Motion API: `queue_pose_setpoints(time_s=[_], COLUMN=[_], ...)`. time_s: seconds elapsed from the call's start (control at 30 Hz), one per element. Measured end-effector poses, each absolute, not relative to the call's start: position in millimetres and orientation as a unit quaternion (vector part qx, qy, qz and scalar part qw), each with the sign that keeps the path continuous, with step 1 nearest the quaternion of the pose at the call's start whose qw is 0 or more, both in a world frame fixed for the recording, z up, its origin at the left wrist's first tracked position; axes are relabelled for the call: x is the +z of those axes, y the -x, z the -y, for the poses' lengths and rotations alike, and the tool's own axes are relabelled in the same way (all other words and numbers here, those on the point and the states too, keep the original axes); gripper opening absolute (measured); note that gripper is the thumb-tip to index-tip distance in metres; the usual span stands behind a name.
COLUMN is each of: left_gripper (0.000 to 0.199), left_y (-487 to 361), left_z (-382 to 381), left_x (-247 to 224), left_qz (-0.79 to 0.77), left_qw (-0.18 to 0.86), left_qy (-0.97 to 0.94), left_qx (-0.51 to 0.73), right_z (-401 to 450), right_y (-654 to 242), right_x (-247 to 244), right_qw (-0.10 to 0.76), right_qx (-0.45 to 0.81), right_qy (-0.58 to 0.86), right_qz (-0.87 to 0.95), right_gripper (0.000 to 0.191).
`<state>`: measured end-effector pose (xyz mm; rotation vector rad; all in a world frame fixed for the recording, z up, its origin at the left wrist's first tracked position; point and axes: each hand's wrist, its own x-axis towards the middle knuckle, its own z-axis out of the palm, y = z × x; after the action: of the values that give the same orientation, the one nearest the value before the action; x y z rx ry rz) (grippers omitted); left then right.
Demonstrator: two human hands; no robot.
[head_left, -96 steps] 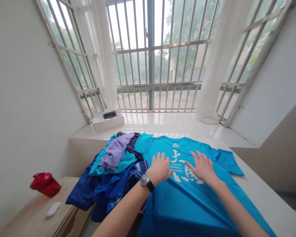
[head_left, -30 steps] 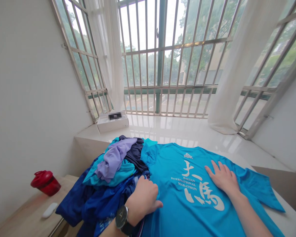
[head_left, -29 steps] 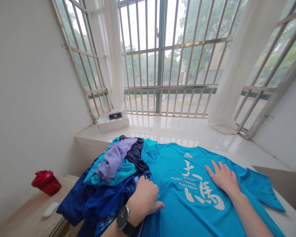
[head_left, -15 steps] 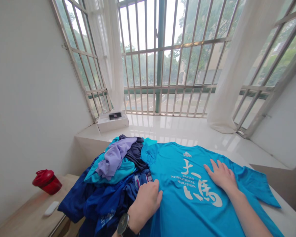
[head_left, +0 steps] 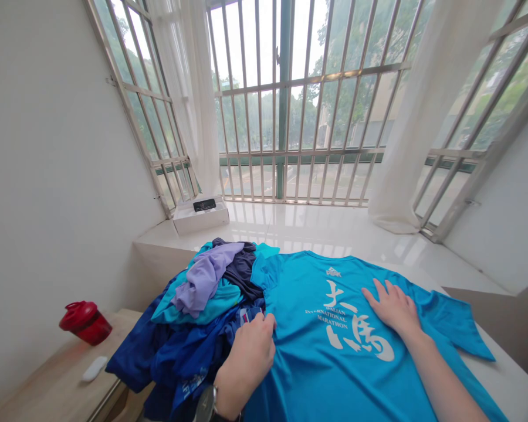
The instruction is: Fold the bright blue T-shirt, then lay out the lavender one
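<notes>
The bright blue T-shirt (head_left: 334, 372) carries white print. Below its neckline sits a small pointed emblem (head_left: 333, 272), its slightly blurred lettering reading PEAK. Lower on the cloth, three stacked lines of capitals (head_left: 332, 319) spell DALIAN, INTERNATIONAL and MARATHON, with the first letters of INTERNATIONAL smudged. A large brush-written character (head_left: 338, 303), apparently 大, stands above them; a second, 馬 (head_left: 371, 338), stands lower and to the right, with separate broad brushstrokes at its left. On the dark blue garment (head_left: 176, 354) in the clothes pile, pale lettering (head_left: 187, 387) looks like AFI, though folds and blur make this uncertain.
</notes>
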<state>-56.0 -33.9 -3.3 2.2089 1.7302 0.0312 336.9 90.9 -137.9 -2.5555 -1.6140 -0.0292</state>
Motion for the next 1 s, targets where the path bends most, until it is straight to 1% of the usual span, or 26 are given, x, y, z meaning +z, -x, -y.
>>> queue_pose_setpoints(time_s=[0.07, 0.13, 0.43, 0.5, 0.6, 0.7, 0.87, 0.93, 1.0], left_gripper=[0.031, 0.033, 0.044, 0.042, 0.031, 0.022, 0.024, 0.024, 0.027], left_y=[57, 59, 69, 71, 72, 67, 34, 15, -2], left_z=[35, 36, 50, 51, 51, 47, 3, -30, -68], left_x=[1, 3, 21, 25, 29, 32, 35, 32, 25], left_qz=[-0.626, -0.632, -0.593, -0.577, -0.569, -0.571, -0.486, -0.453, -0.454], left_qw=[0.139, 0.129, 0.142, 0.132, 0.101, 0.061, 0.023, 0.030, 0.048], left_qy=[-0.766, -0.762, -0.790, -0.801, -0.808, -0.815, -0.873, -0.891, -0.889], left_qx=[-0.041, -0.061, -0.071, -0.090, -0.112, -0.083, -0.025, -0.013, -0.016], right_z=[-91, -91, -90, -90, -90, -90, -87, -86, -84], right_y=[-337, -337, -339, -340, -340, -339, -335, -334, -332], right_x=[-138, -138, -137, -137, -137, -137, -133, -131, -128], right_qw=[0.061, 0.060, 0.058, 0.058, 0.055, 0.053, 0.058, 0.052, 0.046], right_qx=[-0.010, -0.009, -0.008, -0.009, -0.011, -0.012, -0.010, -0.010, -0.013], right_qy=[0.844, 0.844, 0.846, 0.846, 0.846, 0.846, 0.845, 0.844, 0.844], right_qz=[0.532, 0.533, 0.530, 0.529, 0.530, 0.530, 0.532, 0.534, 0.535], right_gripper=[0.080, 0.080, 0.081, 0.081, 0.081, 0.080, 0.079, 0.078, 0.077])
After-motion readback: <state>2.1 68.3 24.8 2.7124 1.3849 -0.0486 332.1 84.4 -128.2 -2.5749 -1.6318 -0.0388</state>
